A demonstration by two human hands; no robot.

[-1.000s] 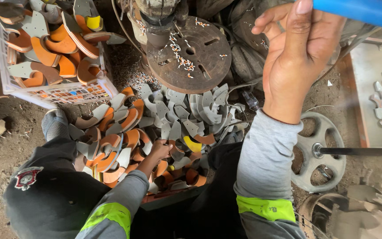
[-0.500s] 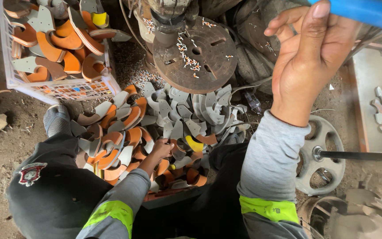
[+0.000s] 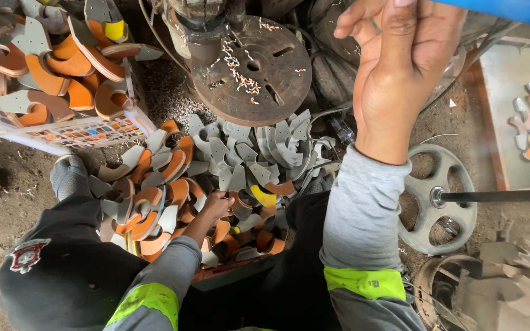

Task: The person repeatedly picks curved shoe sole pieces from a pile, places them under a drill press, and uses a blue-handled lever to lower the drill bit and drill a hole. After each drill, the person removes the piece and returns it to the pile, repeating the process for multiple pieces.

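Note:
My left hand (image 3: 216, 205) reaches down into a heap of curved grey and orange cut pieces (image 3: 240, 165) lying in a tray on my lap. Its fingers are curled around one piece in the heap. My right hand (image 3: 400, 73) is raised close to the camera, fingers loosely bent, its top finger against the end of a blue bar (image 3: 510, 11) at the frame's upper edge. The frame edge cuts off the grip there. Both arms wear grey sleeves with yellow-green bands.
A round rusty machine table (image 3: 259, 67) strewn with chips stands beyond the heap. A white plastic basket (image 3: 62, 132) of similar pieces is at the upper left. A spoked metal wheel (image 3: 437, 196) on a rod lies at the right. Beyond it a flat tray (image 3: 504, 92) holds more pieces.
My right hand has risen toward the blue bar and looms larger. My left hand stays in the heap, barely shifted.

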